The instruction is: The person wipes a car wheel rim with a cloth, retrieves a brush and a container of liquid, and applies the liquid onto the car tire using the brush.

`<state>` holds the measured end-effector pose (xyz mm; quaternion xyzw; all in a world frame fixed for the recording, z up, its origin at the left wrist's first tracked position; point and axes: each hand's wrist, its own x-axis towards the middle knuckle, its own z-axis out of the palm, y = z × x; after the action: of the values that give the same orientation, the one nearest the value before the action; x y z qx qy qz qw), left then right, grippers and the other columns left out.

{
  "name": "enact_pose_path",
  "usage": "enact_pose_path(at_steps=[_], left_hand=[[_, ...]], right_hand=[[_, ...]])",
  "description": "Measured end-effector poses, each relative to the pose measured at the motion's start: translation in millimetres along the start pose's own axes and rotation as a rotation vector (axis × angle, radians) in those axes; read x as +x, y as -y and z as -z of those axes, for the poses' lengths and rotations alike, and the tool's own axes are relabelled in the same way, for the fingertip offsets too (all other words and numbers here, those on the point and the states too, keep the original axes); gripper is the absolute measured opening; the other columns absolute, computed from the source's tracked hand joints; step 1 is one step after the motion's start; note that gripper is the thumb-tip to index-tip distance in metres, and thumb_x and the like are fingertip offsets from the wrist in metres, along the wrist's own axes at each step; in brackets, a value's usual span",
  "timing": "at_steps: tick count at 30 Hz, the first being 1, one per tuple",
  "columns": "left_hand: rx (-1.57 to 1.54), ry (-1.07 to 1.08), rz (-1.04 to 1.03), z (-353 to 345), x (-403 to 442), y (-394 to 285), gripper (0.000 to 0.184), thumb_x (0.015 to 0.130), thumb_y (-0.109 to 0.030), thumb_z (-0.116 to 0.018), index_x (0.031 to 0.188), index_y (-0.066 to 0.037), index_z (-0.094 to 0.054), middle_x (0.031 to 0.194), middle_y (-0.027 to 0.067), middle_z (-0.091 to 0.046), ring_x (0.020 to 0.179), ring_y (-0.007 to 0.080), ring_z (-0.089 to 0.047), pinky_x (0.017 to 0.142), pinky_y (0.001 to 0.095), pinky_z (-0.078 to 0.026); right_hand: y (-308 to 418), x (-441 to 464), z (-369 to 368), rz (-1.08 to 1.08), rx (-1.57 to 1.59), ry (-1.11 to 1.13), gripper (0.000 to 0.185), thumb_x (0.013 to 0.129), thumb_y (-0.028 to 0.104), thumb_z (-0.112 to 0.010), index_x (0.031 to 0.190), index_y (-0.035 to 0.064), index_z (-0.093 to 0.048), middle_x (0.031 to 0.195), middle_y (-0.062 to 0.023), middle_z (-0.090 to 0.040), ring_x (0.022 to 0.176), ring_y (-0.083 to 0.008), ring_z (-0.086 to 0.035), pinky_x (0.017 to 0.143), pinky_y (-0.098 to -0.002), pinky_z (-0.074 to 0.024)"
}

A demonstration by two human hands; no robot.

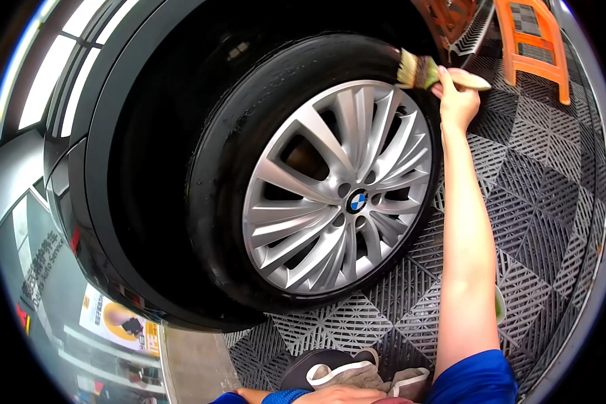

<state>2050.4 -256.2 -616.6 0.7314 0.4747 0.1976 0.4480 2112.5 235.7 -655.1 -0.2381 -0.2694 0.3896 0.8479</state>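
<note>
My right hand (458, 101) is closed around the handle of a paintbrush (424, 72) with pale bristles and a wooden handle. The bristles are at the upper right of a black tyre (215, 161), by its sidewall; whether they touch it I cannot tell. Inside the tyre is a silver multi-spoke wheel rim (343, 192) with a blue and white centre badge (357, 200). My left hand (340, 395) lies low at the bottom edge beside a grey cloth with white edging (347, 374). Its fingers are cut off by the frame, so its grip is hidden.
The dark car fender (95, 195) arches around the wheel on the left. An orange step stool (535, 47) stands at the upper right on the grey slatted floor tiles (539, 202). Part of a green-and-white object (500, 304) shows beside my right forearm.
</note>
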Motion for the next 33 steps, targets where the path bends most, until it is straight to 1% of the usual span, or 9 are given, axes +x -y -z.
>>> enact_pose_path(at_steps=[5,8,11,13,17,21,24,29,33], left_hand=[[0.009,0.033,-0.03,-6.7,-1.3,-7.4,0.023,0.088,-0.021,-0.053,0.102,-0.004,-0.062,0.097,0.0127,-0.058,0.083,0.0277,-0.061,0.067,0.0388,-0.051],[0.011,0.033,-0.035,-10.5,-1.3,-10.6,0.024,0.088,-0.021,-0.053,0.102,-0.004,-0.062,0.098,0.0129,-0.059,0.084,0.0278,-0.061,0.067,0.0388,-0.052],[0.01,0.027,-0.035,-10.9,-2.0,-11.4,0.024,0.088,-0.02,-0.053,0.102,-0.004,-0.062,0.098,0.013,-0.059,0.084,0.0279,-0.061,0.068,0.0387,-0.052],[0.014,0.027,-0.041,-9.1,-0.1,-11.9,0.024,0.088,-0.02,-0.053,0.103,-0.004,-0.063,0.099,0.0131,-0.059,0.085,0.0279,-0.061,0.068,0.0386,-0.052],[0.028,0.034,-0.054,-8.1,3.2,-9.8,0.024,0.088,-0.02,-0.053,0.103,-0.004,-0.063,0.099,0.0133,-0.059,0.085,0.028,-0.061,0.069,0.0385,-0.052],[0.035,0.062,-0.068,1.0,8.0,-5.0,0.024,0.088,-0.02,-0.054,0.103,-0.003,-0.063,0.1,0.0135,-0.059,0.086,0.0281,-0.062,0.069,0.0384,-0.052],[0.051,0.092,-0.088,6.9,14.1,-3.7,0.024,0.088,-0.02,-0.054,0.103,-0.003,-0.063,0.101,0.0136,-0.06,0.086,0.0282,-0.062,0.07,0.0384,-0.052],[0.069,0.131,-0.094,11.1,20.8,-4.1,0.024,0.088,-0.019,-0.054,0.103,-0.003,-0.064,0.102,0.0138,-0.06,0.087,0.0283,-0.062,0.071,0.0382,-0.052],[0.071,0.157,-0.101,16.7,23.1,-6.1,0.025,0.088,-0.019,-0.054,0.104,-0.003,-0.064,0.103,0.014,-0.06,0.088,0.0285,-0.062,0.071,0.0382,-0.053]], right_hand=[[12.8,-6.6,22.2,0.137,-0.528,-0.143,0.026,0.086,0.033,-0.074,0.092,0.0082,-0.074,0.086,-0.0097,-0.074,0.081,-0.0248,-0.073,0.075,-0.0346,-0.0536],[71.1,-64.0,-31.4,0.335,-0.366,0.027,0.02,0.09,0.029,-0.071,0.092,0.0093,-0.072,0.081,-0.0097,-0.071,0.074,-0.0255,-0.07,0.068,-0.0351,-0.0539],[109.2,-143.3,-68.0,0.91,-0.245,0.278,0.004,0.079,0.008,-0.066,0.079,0.0042,-0.064,0.077,-0.0069,-0.063,0.062,-0.0225,-0.058,0.055,-0.0333,-0.0514],[125.6,-201.6,-67.8,1.051,-0.221,0.447,0.012,0.072,0.009,-0.066,0.083,0.0045,-0.064,0.082,-0.0106,-0.064,0.071,-0.0239,-0.063,0.065,-0.0334,-0.0557],[167.7,-292.8,-32.9,0.846,0.055,0.924,0.024,0.067,0.012,-0.072,0.089,0.0032,-0.064,0.093,-0.0143,-0.066,0.083,-0.0284,-0.068,0.077,-0.037,-0.0602],[181.3,-273.4,-30.9,0.616,0.25,1.121,0.024,0.07,0.011,-0.07,0.091,0.0044,-0.062,0.081,-0.0067,-0.056,0.07,-0.0194,-0.06,0.054,-0.0328,-0.0509],[164.4,-193.7,-62.1,0.645,0.352,0.811,0.005,0.081,0.005,-0.071,0.081,0.0032,-0.067,0.083,-0.0065,-0.066,0.071,-0.0187,-0.065,0.06,-0.0295,-0.0538],[66.1,-43.1,-39.3,-0.14,0.428,0.419,0.018,0.089,0.01,-0.071,0.101,-0.0027,-0.066,0.098,-0.0152,-0.069,0.081,-0.0247,-0.072,0.073,-0.0348,-0.0636],[-56.4,-7.0,56.8,-0.323,0.434,-0.004,0.024,0.088,0.01,-0.072,0.103,-0.006,-0.063,0.095,-0.0187,-0.069,0.082,-0.029,-0.072,0.076,-0.0387,-0.0635]])
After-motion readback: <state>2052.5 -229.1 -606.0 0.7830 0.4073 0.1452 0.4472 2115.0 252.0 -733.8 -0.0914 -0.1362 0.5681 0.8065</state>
